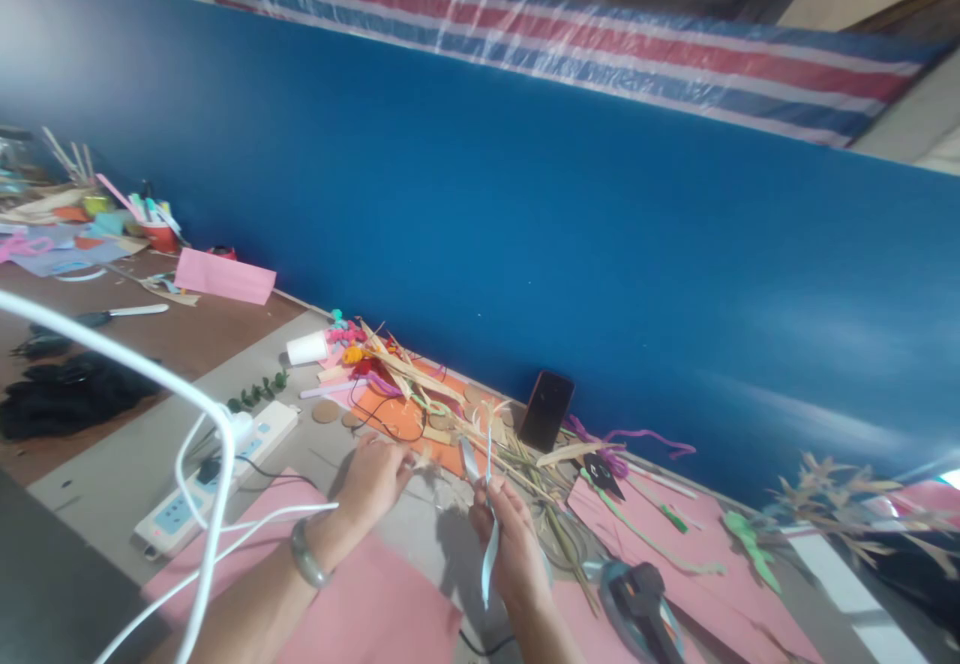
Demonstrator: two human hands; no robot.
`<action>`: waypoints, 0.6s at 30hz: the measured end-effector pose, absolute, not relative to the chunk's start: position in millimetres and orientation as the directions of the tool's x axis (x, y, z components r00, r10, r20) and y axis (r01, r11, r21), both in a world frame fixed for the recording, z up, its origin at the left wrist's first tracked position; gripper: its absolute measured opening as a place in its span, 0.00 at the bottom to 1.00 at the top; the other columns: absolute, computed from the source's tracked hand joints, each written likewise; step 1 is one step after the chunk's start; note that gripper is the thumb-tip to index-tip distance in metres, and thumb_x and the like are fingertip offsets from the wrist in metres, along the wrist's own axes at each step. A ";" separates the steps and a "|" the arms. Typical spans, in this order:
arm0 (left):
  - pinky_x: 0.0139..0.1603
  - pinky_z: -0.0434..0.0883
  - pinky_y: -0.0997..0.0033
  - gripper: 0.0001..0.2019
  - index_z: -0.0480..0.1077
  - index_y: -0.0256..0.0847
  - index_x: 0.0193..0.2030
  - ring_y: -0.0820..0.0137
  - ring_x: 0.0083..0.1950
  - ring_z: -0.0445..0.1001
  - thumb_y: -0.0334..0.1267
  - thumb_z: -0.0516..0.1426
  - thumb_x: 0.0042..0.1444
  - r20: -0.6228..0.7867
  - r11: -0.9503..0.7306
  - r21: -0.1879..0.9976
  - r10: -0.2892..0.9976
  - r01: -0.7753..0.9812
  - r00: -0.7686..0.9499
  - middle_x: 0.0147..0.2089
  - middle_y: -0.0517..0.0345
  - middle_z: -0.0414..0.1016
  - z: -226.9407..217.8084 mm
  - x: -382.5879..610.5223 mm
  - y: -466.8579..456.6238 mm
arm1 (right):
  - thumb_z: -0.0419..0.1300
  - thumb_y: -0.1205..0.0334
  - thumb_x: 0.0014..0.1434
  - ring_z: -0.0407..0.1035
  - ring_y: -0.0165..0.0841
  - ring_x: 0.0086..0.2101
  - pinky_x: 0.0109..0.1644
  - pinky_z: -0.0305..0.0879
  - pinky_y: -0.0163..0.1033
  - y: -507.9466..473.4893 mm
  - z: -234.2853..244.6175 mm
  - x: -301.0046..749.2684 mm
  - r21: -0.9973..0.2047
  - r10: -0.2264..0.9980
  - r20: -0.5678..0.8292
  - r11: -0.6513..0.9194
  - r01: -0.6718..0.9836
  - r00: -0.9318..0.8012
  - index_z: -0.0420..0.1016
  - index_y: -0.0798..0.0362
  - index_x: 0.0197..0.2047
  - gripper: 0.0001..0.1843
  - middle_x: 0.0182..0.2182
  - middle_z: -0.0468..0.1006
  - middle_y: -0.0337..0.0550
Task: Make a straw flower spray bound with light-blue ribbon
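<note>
My left hand (373, 479) rests low on the grey table, fingers curled and pinching something small and pale near dry straw-like leaves (420, 374). A bracelet (306, 554) circles that wrist. My right hand (504, 534) is closed on a thin light-blue ribbon (489, 544) that runs up above the fingers and hangs down below them. Both hands sit just in front of an orange sheet (394, 412) covered with craft scraps.
A power strip (217, 474) with white cables lies at the left. A dark phone (547, 410) leans on the blue wall. A glue gun (637, 599) sits on pink paper (660, 534) at the right. Cups of pens and paper stand far left.
</note>
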State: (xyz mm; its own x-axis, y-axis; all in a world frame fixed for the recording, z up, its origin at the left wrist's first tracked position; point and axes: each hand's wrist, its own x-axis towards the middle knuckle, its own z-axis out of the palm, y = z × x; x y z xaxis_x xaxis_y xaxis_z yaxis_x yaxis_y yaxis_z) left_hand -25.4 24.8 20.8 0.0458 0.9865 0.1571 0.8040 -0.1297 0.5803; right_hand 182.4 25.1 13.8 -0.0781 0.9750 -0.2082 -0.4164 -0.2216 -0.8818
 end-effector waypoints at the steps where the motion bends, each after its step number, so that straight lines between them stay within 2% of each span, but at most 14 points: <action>1: 0.58 0.58 0.57 0.09 0.79 0.42 0.35 0.61 0.38 0.78 0.33 0.56 0.58 0.154 -0.126 0.604 0.987 0.787 0.040 0.32 0.50 0.83 20.6 -25.6 25.4 | 0.71 0.53 0.48 0.55 0.25 0.19 0.22 0.52 0.32 25.4 14.3 182.7 -0.878 0.973 -0.214 -0.228 -0.421 -0.083 0.69 0.51 0.27 0.16 0.22 0.68 0.33; 6: 0.47 0.66 0.66 0.09 0.80 0.42 0.37 0.59 0.41 0.78 0.40 0.57 0.57 0.148 -0.086 0.725 0.988 0.683 -0.032 0.34 0.49 0.83 22.2 -25.8 27.1 | 0.71 0.54 0.48 0.54 0.24 0.18 0.21 0.52 0.32 27.1 16.5 182.8 -0.869 0.972 -0.210 -0.234 -0.436 -0.103 0.68 0.51 0.25 0.16 0.23 0.68 0.33; 12: 0.42 0.68 0.70 0.09 0.80 0.43 0.36 0.62 0.38 0.78 0.42 0.59 0.55 0.169 -0.110 0.800 0.985 0.589 -0.045 0.32 0.53 0.83 23.9 -23.9 25.2 | 0.72 0.56 0.47 0.55 0.24 0.20 0.22 0.54 0.30 29.0 14.3 183.1 -0.827 0.968 -0.229 -0.250 -0.503 -0.106 0.70 0.52 0.26 0.16 0.24 0.68 0.34; 15: 0.42 0.68 0.70 0.10 0.80 0.43 0.34 0.63 0.37 0.78 0.42 0.58 0.56 0.176 -0.151 0.808 0.984 0.569 0.011 0.32 0.55 0.83 21.4 -21.8 23.2 | 0.73 0.57 0.46 0.56 0.24 0.20 0.23 0.57 0.30 28.7 13.6 183.3 -0.810 0.963 -0.247 -0.267 -0.522 -0.109 0.72 0.52 0.26 0.14 0.23 0.68 0.34; 18: 0.48 0.66 0.68 0.09 0.80 0.44 0.32 0.64 0.35 0.78 0.41 0.58 0.56 0.148 -0.180 0.788 0.984 0.589 0.103 0.30 0.55 0.83 17.1 -20.3 22.5 | 0.74 0.58 0.45 0.57 0.24 0.20 0.23 0.56 0.29 27.1 13.9 183.4 -0.796 0.954 -0.273 -0.297 -0.527 -0.125 0.74 0.53 0.28 0.14 0.23 0.70 0.34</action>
State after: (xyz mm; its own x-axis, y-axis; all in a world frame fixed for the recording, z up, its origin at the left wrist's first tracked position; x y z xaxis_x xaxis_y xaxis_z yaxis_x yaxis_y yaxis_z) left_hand -20.3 22.5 17.1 0.1033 0.9836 0.1478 0.5892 -0.1803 0.7876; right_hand 183.4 27.1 13.9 -0.1246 0.9538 -0.2733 -0.5268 -0.2970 -0.7964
